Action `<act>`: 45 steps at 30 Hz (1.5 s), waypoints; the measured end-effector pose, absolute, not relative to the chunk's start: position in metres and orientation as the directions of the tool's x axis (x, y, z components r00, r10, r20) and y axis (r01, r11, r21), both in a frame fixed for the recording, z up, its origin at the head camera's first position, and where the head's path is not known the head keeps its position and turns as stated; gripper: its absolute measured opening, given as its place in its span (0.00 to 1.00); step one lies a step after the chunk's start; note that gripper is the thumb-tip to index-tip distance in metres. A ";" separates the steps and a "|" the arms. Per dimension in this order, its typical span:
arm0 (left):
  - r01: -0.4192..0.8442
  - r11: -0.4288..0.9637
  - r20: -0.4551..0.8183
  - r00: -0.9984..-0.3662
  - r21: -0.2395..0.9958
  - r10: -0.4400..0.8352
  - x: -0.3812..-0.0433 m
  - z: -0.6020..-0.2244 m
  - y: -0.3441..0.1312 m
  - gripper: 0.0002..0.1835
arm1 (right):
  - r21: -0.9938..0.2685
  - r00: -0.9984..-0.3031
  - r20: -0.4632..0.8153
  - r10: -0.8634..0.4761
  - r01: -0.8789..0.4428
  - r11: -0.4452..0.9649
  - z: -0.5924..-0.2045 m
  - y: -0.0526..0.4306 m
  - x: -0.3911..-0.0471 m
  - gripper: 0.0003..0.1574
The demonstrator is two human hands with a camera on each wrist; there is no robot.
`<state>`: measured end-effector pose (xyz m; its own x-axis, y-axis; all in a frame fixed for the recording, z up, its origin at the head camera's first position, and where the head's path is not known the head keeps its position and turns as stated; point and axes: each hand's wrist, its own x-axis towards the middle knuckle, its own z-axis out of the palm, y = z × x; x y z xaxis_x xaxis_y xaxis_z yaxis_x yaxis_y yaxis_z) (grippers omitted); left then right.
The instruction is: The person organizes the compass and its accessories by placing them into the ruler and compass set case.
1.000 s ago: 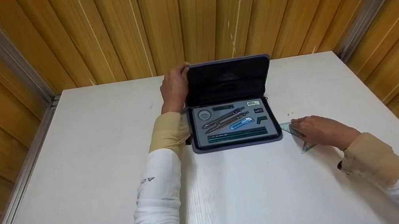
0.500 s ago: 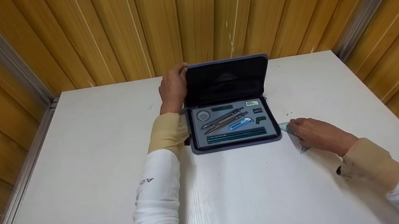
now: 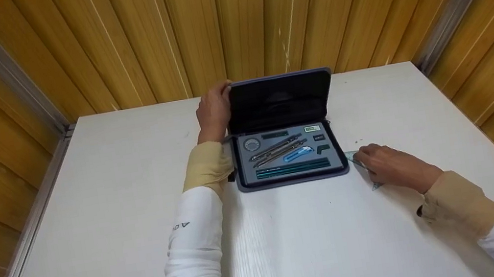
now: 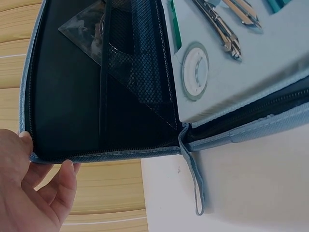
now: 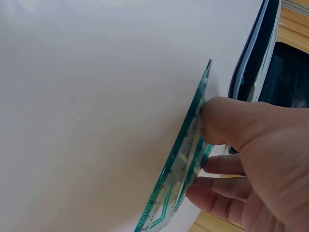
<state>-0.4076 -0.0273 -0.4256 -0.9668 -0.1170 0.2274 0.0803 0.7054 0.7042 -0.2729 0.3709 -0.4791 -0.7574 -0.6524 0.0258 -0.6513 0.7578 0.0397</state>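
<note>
An open zip-up drawing case [image 3: 293, 181] lies on the white table with its lid [image 3: 278, 101] raised. My left hand [image 3: 213, 111] grips the lid's upper left corner, thumb [image 4: 26, 140] on the inner side and fingers behind. Its grey insert holds compasses [image 3: 275, 147], a blue cutter knife [image 3: 299, 153], green pencils [image 3: 292, 168] and a round white disc [image 4: 195, 72]. Right of the case, my right hand [image 3: 392, 165] pinches a clear, green-edged set square [image 5: 181, 145] between thumb and fingers, tilted up. Whether a second one is stacked there, I cannot tell.
Inside the lid is a mesh pocket [image 4: 120, 53] with a clear plastic corner [image 4: 87, 34] poking out. A fabric loop [image 4: 195, 188] hangs at the case's hinge. Wood-patterned walls [image 3: 195, 28] close off the back and sides of the table [image 3: 113, 204].
Both hands stay almost where they were. Slightly less of the set square shows in the head view, and the head view itself has shifted a little.
</note>
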 end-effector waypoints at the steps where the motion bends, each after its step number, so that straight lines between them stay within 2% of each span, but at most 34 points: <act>1: 0.078 0.704 0.224 -0.967 0.706 -0.118 -0.407 -0.425 -0.028 0.16 | 0.035 -0.765 0.020 -0.643 -0.643 0.765 -0.479 0.370 -0.273 0.19; 12: 0.086 0.699 0.231 -0.966 0.710 -0.115 -0.407 -0.423 -0.029 0.15 | -0.024 -0.797 0.004 -0.603 -0.603 0.797 -0.479 0.369 -0.271 0.20; 21: 0.105 0.705 0.240 -0.966 0.701 -0.094 -0.406 -0.423 -0.026 0.15 | -0.013 -0.809 -0.041 -0.587 -0.587 0.810 -0.475 0.371 -0.270 0.19; 29: 0.102 0.718 0.249 -0.963 0.689 -0.103 -0.406 -0.424 -0.028 0.16 | -0.110 -0.840 -0.089 -0.536 -0.526 0.843 -0.472 0.372 -0.271 0.21; 37: 0.099 0.706 0.241 -0.965 0.701 -0.104 -0.406 -0.425 -0.031 0.16 | -0.146 -0.846 -0.109 -0.523 -0.507 0.850 -0.472 0.374 -0.273 0.15; 45: 0.095 0.696 0.246 -0.962 0.712 -0.120 -0.407 -0.427 -0.033 0.15 | -0.165 -0.880 -0.224 -0.419 -0.390 0.906 -0.465 0.357 -0.281 0.26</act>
